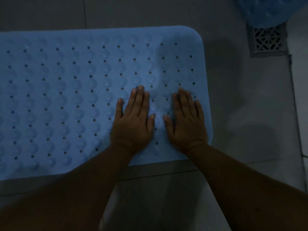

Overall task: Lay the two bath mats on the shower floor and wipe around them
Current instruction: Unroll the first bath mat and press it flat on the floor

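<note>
A light blue rubber bath mat [70, 90] with rows of small holes and round bumps lies flat on the grey tiled shower floor [241, 114], reaching past the left edge of the view. My left hand [133, 119] and my right hand [185, 119] press palm-down, fingers straight, on the mat's right end. A raised wrinkle runs up the mat between the two hands. Part of a second blue mat [270, 10] shows at the top right corner, mostly out of view.
A square metal floor drain grate [267, 40] sits at the top right, partly under the second mat. A raised lighter ledge [300, 100] runs along the right edge. The room is dim.
</note>
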